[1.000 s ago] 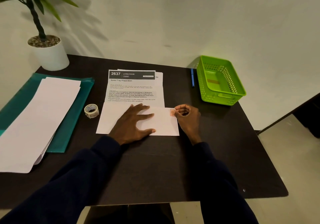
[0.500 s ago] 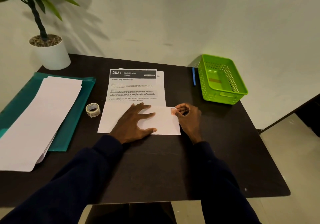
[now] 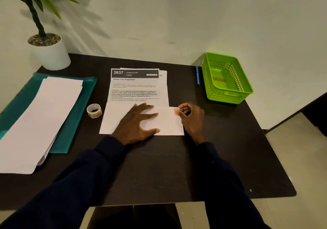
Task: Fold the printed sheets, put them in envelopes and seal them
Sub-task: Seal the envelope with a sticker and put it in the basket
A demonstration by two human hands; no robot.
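"White paper envelope, flat near the middle of the dark table, its far edge overlapping the printed sheets headed 2637. See the 2 hands on it?"

"Yes. The left hand lies spread across it, fingers straight, pinning it down and gripping nothing. The right hand is at the far right corner, fingers curled, tips against the edge of a small orange-red sticker."

"Pinching it or pressing it?"

"I cannot tell from here, because the fingertips hide that edge. My guess is the sticker is being fixed onto that corner."

"How would you do it well?"

"Weight on the left palm, so the envelope cannot skate on that smooth top. Lay the sticker down from 1 edge and rub across to the other, so no bubble or crease gets trapped. Set it square to the corner and wholly on the paper, since an overhang could catch the printed sheets beneath. Then 1 firm press with a flat finger."

"And the roll of clear tape just left of the envelope?"

"No hand is on it, nor on the blue pen or the green plastic basket at the far right. The flap is not visible to me, so the sealing may yet be left to do."
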